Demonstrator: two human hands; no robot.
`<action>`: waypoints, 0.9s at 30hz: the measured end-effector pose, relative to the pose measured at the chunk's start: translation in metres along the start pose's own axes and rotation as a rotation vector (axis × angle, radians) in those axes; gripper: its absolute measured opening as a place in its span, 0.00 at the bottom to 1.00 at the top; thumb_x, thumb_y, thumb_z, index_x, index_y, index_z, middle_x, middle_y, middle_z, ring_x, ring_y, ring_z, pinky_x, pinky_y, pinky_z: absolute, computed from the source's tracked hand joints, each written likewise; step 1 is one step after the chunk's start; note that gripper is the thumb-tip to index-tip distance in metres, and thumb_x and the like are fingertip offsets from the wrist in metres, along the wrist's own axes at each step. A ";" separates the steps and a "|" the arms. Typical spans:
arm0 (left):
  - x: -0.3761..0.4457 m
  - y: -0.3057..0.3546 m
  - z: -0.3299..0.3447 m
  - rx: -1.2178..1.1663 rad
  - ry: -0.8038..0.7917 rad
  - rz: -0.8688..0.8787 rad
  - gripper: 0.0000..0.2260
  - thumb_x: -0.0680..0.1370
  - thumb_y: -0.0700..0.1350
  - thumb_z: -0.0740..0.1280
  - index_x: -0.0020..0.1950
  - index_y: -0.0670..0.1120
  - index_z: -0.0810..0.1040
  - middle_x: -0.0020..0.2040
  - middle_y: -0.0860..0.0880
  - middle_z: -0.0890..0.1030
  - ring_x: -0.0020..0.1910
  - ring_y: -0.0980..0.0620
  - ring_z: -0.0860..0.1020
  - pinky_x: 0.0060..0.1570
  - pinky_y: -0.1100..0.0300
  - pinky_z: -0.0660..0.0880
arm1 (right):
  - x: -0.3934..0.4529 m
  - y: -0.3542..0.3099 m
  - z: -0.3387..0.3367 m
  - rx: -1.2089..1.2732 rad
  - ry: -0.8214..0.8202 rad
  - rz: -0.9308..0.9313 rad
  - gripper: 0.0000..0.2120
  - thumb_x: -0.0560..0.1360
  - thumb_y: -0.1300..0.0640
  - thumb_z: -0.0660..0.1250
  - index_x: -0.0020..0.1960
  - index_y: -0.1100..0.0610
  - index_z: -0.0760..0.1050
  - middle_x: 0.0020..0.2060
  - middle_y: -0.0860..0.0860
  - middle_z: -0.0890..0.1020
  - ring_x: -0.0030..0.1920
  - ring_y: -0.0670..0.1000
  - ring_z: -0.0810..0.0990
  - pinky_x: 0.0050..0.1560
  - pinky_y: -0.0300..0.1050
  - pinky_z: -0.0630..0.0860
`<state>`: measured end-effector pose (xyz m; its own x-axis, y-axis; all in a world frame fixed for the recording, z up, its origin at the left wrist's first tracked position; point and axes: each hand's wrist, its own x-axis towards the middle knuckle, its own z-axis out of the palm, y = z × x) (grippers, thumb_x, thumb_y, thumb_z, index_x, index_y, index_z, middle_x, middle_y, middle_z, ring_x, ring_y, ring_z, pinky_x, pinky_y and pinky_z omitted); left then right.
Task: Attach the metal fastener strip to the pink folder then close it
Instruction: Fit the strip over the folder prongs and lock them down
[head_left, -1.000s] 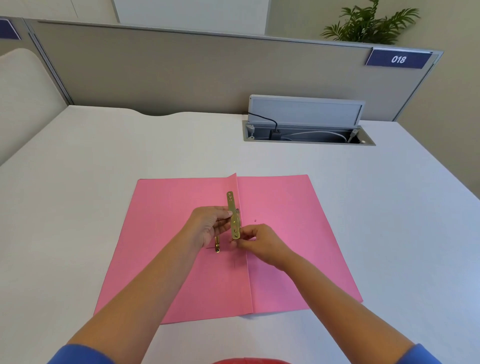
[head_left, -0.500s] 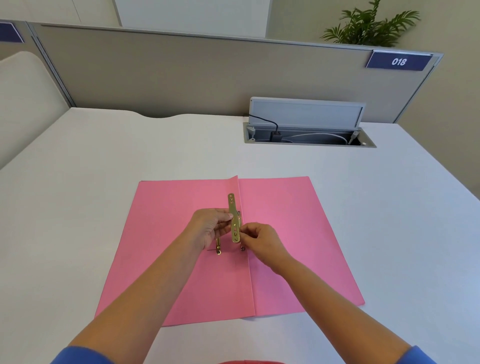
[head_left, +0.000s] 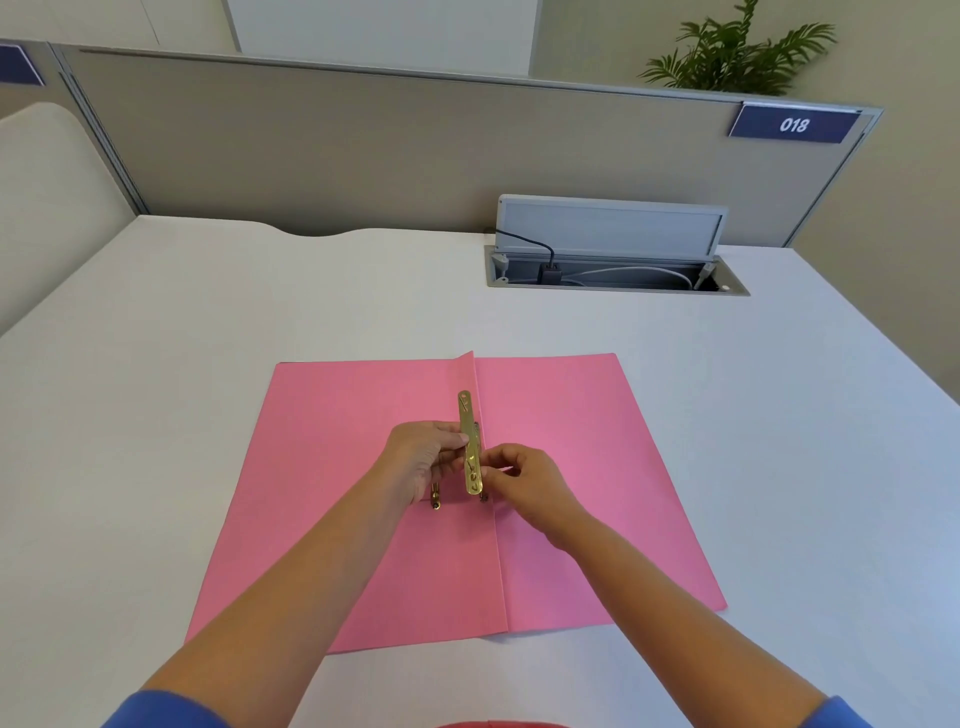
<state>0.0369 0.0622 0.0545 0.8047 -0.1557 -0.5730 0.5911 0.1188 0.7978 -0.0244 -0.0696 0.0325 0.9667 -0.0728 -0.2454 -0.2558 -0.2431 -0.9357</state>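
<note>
One white worktop (head_left: 260, 322), wide and pale, backed by a grey partition (head_left: 363, 145) with a blue tag (head_left: 793, 123) reading 018 at its right end and a green plant (head_left: 737, 52) behind that. Sunk into the far right of the worktop, a cable box (head_left: 613, 260) with lid raised, a black lead and a white lead inside.

Spread open and flat near the front edge, the pink folder (head_left: 322, 493), spine fold running away from the viewer, a narrow flap standing up along that fold.

Over the middle of the folder, both forearms, blue sleeves at the lower corners. Left hand (head_left: 421, 462) closed by thumb and fingertips on the metal fastener strip (head_left: 470, 447) from its left side; right hand (head_left: 519, 478) pinching the strip's lower end from the right.

Strip brass-coloured, held lengthwise along the spine fold, upper end free and pointing away, lower end between the two hands, raised or resting on the paper not clear.

Just below the left hand, a small brass prong (head_left: 435, 498) poking out against the left leaf; another small dark tip (head_left: 483, 498) beneath the strip's lower end.
</note>
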 end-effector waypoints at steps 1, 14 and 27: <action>0.000 -0.001 0.001 0.000 0.001 -0.003 0.06 0.72 0.29 0.66 0.40 0.38 0.78 0.26 0.46 0.81 0.20 0.56 0.78 0.21 0.66 0.75 | 0.002 0.001 -0.002 0.002 0.020 0.019 0.06 0.74 0.62 0.66 0.49 0.59 0.81 0.38 0.49 0.82 0.34 0.45 0.79 0.38 0.33 0.77; 0.002 -0.013 0.003 0.046 0.038 -0.008 0.07 0.72 0.29 0.65 0.40 0.40 0.76 0.26 0.46 0.79 0.18 0.57 0.76 0.21 0.66 0.75 | 0.015 -0.012 0.000 0.107 0.057 0.253 0.05 0.73 0.62 0.68 0.38 0.62 0.78 0.30 0.54 0.79 0.27 0.47 0.75 0.29 0.33 0.75; 0.006 -0.023 0.007 0.077 0.066 0.020 0.08 0.71 0.28 0.65 0.37 0.40 0.77 0.19 0.49 0.78 0.18 0.56 0.76 0.20 0.65 0.76 | 0.016 -0.010 0.002 0.092 0.096 0.266 0.07 0.69 0.67 0.68 0.33 0.61 0.77 0.28 0.55 0.78 0.26 0.49 0.74 0.28 0.36 0.73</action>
<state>0.0281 0.0521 0.0341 0.8199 -0.0884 -0.5657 0.5706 0.0448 0.8200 -0.0061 -0.0668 0.0370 0.8595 -0.2147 -0.4639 -0.4939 -0.1152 -0.8619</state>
